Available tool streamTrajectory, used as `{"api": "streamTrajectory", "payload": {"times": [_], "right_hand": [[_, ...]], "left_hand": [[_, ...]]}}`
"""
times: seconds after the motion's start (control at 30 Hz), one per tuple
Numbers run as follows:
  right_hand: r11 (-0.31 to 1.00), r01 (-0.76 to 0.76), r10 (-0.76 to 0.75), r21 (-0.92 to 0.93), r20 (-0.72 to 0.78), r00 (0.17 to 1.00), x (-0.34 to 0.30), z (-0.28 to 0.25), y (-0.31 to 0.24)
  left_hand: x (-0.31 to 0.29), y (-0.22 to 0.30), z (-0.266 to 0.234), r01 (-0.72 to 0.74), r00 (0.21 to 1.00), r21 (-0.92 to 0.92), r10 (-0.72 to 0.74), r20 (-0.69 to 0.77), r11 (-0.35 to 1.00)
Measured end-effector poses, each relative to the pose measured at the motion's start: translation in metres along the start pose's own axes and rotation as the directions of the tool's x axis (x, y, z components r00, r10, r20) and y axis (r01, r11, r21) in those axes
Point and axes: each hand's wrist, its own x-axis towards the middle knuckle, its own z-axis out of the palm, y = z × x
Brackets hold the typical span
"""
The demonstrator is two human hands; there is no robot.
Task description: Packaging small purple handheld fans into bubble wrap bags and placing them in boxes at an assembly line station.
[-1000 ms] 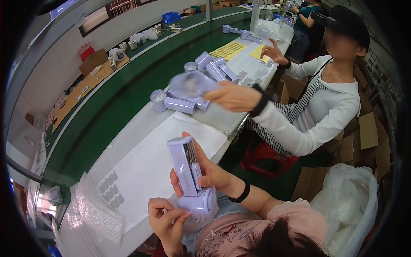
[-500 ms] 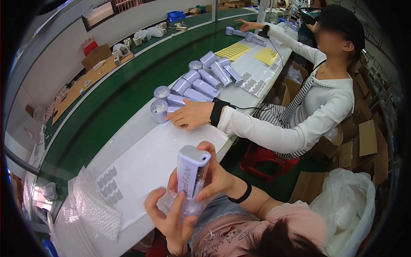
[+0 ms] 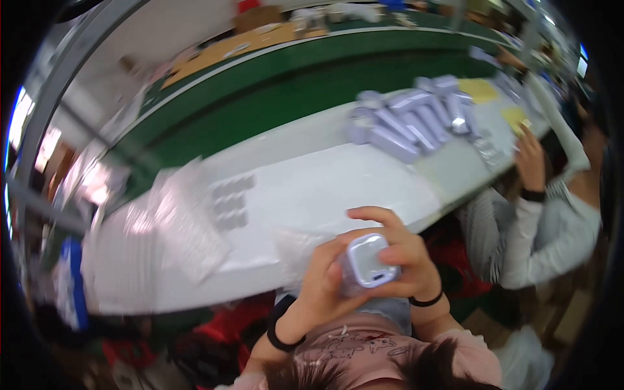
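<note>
A lavender handheld fan (image 3: 372, 260) is held upright between my hands, its smooth rounded end facing up. My left hand (image 3: 325, 279) is closed round its left side. My right hand (image 3: 411, 260) grips the right side, with fingers over the top edge. The fan's lower part is hidden behind my hands. Crumpled clear plastic (image 3: 296, 250) shows beside my left hand, over the table's front edge. Farther right on the white table (image 3: 292, 188) lies a pile of similar lavender fans (image 3: 409, 127), blurred by motion.
Bubble wrap (image 3: 185, 221) lies at the left of the table, next to grey stickers (image 3: 232, 201). At the right sits a co-worker, whose hand (image 3: 532, 159) is near a yellow sheet (image 3: 513, 118). A green conveyor belt (image 3: 260, 97) runs behind the table.
The view has swung left, so the table's left end shows more. The fan is tipped with its end toward me, and both hands have closed round it. The co-worker's near hand has left the fan pile.
</note>
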Motion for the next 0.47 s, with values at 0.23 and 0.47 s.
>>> {"api": "streamTrajectory", "payload": {"times": [0.23,0.47], "right_hand": [[0.979,-0.189,0.177,-0.072,-0.147,0.973,0.003,0.011,0.013],[0.786,-0.615,0.618,-0.062,0.051,0.784,-0.010,0.015,0.024]], "left_hand": [[0.018,0.031,-0.027,-0.002,0.974,0.044,0.012,-0.227,0.999],[0.021,0.026,-0.037,-0.131,0.945,0.151,0.170,-0.281,0.980]]}}
